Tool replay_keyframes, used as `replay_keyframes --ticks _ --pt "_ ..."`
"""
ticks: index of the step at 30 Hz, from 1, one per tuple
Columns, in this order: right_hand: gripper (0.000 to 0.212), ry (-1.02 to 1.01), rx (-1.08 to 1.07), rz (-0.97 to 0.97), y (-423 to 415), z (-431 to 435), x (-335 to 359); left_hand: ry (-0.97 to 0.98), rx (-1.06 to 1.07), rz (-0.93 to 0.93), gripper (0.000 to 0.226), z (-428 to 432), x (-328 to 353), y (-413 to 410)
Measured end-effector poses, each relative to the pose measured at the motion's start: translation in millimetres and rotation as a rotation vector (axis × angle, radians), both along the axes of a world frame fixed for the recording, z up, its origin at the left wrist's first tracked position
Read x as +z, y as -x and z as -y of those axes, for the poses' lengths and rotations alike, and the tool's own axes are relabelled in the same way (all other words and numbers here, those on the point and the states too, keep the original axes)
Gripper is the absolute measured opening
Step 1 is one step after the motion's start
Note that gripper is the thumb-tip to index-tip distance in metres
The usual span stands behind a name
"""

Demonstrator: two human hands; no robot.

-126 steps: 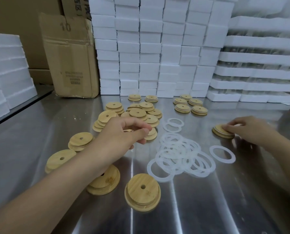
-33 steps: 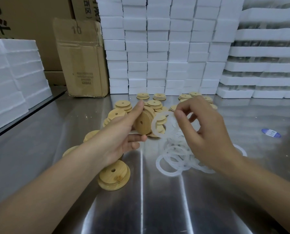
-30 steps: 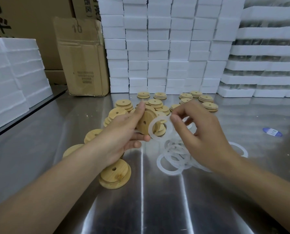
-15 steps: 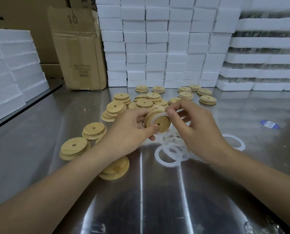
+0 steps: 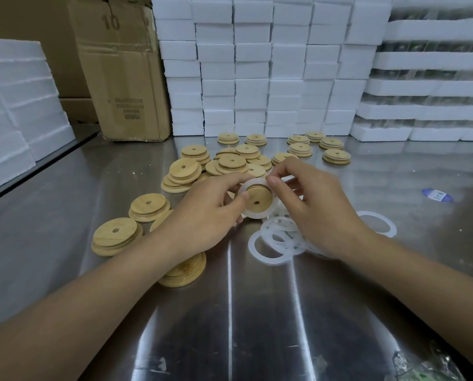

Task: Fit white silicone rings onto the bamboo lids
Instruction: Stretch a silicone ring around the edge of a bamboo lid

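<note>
The likeliest fault from here is an uneven fit. The white silicone ring (image 5: 256,216) circles the raised step of the bamboo lid (image 5: 258,198), but its lower arc looks to stand further off the wood than its upper arc. If the right hand (image 5: 320,213) lets go before the band is worked all the way round, I judge it could spring off or roll over on itself. A second risk is the lid slipping from the left hand (image 5: 207,213) as the ring is stretched. It would drop into the loose rings (image 5: 276,239) and scatter them, or land among the bare lids and be mistaken for a finished one.

The lid is held off the steel table (image 5: 229,325) at the centre of the frame, tilted so the face with the small hole looks toward the camera. The left hand grips it from the left, thumb across the face and fingers curled behind. The right hand pinches the ring at the lid's upper right edge between thumb and forefinger. The two hands sit close together with only the lid between them.

The loose rings lie just below and right of the lid, partly under the right hand, with a single ring (image 5: 378,224) apart at the right. The heap of lids (image 5: 229,163) lies just behind the hands.
</note>
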State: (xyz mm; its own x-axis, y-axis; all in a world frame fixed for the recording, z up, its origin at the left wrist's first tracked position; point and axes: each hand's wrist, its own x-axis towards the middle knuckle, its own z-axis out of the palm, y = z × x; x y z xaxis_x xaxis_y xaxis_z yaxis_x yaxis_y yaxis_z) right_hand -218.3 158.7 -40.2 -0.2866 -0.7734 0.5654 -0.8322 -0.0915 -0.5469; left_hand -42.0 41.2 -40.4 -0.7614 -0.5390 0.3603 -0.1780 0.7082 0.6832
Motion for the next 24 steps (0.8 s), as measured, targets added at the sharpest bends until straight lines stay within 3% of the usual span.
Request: replay_keyframes --ticks 5,9,24 --pt "0.01 -0.022 -0.007 -0.021 4.5 1.1 -2.0 -0.083 0.06 -0.105 0.011 2.3 -0.6 -0.1" --pt "0.012 -0.037 -0.009 -0.04 7.7 1.9 -2.2 -0.152 0.073 -0.132 0.009 5.3 1.0 -0.1" --pt "0.017 -0.1 -0.018 -0.169 14.9 3.2 0.8 -0.257 0.033 -0.01 0.007 19.4 10.6 -6.9"
